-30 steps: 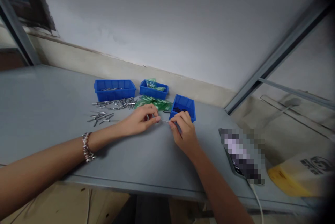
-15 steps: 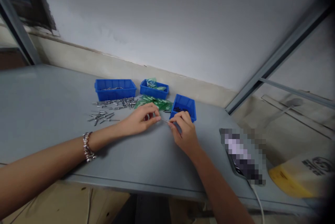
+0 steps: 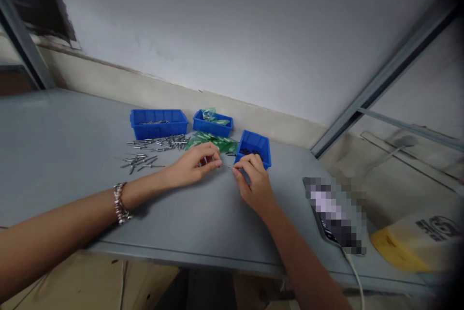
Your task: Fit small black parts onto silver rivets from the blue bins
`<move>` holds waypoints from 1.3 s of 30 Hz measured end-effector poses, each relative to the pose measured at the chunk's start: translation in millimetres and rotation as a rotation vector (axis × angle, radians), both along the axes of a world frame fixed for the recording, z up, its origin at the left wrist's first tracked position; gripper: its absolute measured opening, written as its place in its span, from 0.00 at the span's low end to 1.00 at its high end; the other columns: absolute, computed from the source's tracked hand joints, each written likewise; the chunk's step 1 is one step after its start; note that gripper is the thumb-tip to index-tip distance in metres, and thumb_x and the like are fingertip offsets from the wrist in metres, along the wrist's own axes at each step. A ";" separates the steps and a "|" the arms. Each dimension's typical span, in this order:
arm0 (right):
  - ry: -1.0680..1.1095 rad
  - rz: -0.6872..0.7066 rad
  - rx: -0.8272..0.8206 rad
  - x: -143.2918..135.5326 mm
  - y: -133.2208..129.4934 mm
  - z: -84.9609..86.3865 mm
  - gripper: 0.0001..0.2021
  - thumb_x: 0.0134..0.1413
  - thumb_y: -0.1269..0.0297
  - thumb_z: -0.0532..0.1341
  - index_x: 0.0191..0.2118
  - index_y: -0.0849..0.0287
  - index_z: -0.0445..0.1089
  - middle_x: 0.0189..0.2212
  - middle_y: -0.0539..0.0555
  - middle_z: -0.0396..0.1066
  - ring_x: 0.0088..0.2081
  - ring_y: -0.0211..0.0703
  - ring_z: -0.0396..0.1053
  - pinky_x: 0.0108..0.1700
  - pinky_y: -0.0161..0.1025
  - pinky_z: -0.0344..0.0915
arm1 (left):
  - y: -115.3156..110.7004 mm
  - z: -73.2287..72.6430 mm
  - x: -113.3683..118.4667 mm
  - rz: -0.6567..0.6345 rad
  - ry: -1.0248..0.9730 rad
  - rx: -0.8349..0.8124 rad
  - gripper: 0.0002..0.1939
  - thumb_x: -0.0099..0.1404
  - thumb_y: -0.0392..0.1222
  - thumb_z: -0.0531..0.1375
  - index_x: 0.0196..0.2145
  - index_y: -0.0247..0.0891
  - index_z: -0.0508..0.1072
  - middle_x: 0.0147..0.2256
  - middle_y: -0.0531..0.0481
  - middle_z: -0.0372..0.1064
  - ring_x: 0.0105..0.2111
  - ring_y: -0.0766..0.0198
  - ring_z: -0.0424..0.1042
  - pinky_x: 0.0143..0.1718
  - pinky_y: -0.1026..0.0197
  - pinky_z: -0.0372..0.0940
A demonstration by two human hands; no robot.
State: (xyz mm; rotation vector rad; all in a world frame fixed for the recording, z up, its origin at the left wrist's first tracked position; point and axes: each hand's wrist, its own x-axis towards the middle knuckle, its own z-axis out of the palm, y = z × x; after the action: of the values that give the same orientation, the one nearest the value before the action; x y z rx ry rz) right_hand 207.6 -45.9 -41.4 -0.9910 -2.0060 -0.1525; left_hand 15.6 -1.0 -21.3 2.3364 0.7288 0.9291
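A thin metal pin (image 3: 226,166) spans the gap between my two hands. My left hand (image 3: 199,164) pinches its left end between thumb and fingertips. At its other end, my right hand (image 3: 253,182) has thumb and forefinger closed on it. Green plastic packets (image 3: 213,140) lie just behind my left hand. Behind my right hand is a blue bin (image 3: 256,140) with small black pieces. To the left, loose metal pins (image 3: 139,161) are scattered on the grey table (image 3: 203,223).
Two more blue bins stand by the wall, one long (image 3: 159,124) with metal pins, one smaller (image 3: 213,127) with green packets. A phone-like device (image 3: 333,215) with a white cable and a yellow-and-clear container (image 3: 402,247) are at the right.
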 end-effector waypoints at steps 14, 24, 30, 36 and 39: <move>-0.087 0.008 -0.017 2.6 3.5 -4.8 0.06 0.58 0.67 0.52 0.31 0.59 0.64 0.29 0.54 0.61 0.34 0.44 0.57 0.38 0.42 0.59 | 0.4 -0.2 -1.7 0.007 0.030 0.010 0.10 0.64 0.43 0.52 0.29 0.34 0.66 0.34 0.48 0.61 0.33 0.65 0.62 0.33 0.62 0.59; -0.073 0.015 -0.015 2.0 2.5 -3.4 0.08 0.59 0.67 0.51 0.31 0.60 0.65 0.29 0.54 0.62 0.34 0.43 0.58 0.37 0.40 0.58 | 1.0 1.2 -2.3 -0.018 0.062 0.048 0.12 0.65 0.43 0.50 0.28 0.34 0.67 0.33 0.47 0.61 0.33 0.65 0.61 0.33 0.63 0.58; -0.089 0.034 -0.060 2.6 4.4 -7.4 0.09 0.60 0.66 0.51 0.30 0.60 0.65 0.29 0.54 0.62 0.34 0.43 0.58 0.37 0.40 0.58 | 4.2 -2.0 -2.8 -0.028 0.126 0.045 0.13 0.65 0.43 0.49 0.28 0.33 0.66 0.31 0.48 0.61 0.33 0.65 0.61 0.35 0.62 0.58; -0.030 0.027 -0.023 2.9 4.2 -5.9 0.09 0.60 0.67 0.50 0.31 0.59 0.64 0.29 0.54 0.62 0.34 0.43 0.59 0.37 0.40 0.58 | 3.9 -3.2 -2.1 -0.059 0.151 0.029 0.13 0.65 0.42 0.49 0.29 0.33 0.67 0.32 0.47 0.60 0.33 0.65 0.61 0.35 0.62 0.58; -0.101 0.034 -0.094 2.7 4.6 -7.7 0.08 0.59 0.67 0.51 0.30 0.60 0.64 0.29 0.54 0.62 0.35 0.43 0.59 0.37 0.40 0.58 | 2.1 1.0 -2.9 -0.019 0.112 0.045 0.13 0.65 0.43 0.49 0.28 0.33 0.67 0.34 0.47 0.60 0.33 0.65 0.61 0.34 0.63 0.58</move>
State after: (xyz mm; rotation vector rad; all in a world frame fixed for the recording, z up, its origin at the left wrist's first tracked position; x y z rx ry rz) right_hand 210.4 -41.4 -49.1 -1.0248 -2.1380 -0.0923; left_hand 12.7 1.2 -20.3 2.4459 0.7361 0.8201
